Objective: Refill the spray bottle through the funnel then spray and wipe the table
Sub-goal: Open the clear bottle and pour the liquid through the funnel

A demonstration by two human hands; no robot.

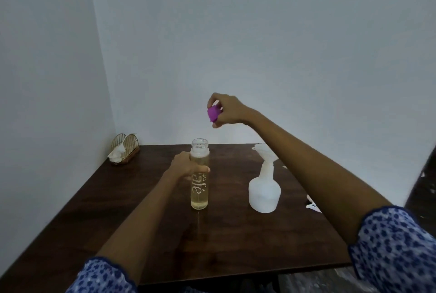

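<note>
Blue flowered sleeves (398,245) sit closest to us at the bottom corners, both arms reaching out over the dark wooden tabletop (118,210). Our left hand (186,166) is wrapped round the clear bottle (199,189) of yellowish liquid, which stands upright and uncapped about mid-table. Our right hand (230,109) is up in the air above it, fingertips pinched on the purple cap (214,114). White spray bottle (264,192) stands just right of the clear one, not touching, with the white funnel (260,151) sitting in its neck. Over in the far left corner there's a gold wire holder (125,148) with napkins in it.
</note>
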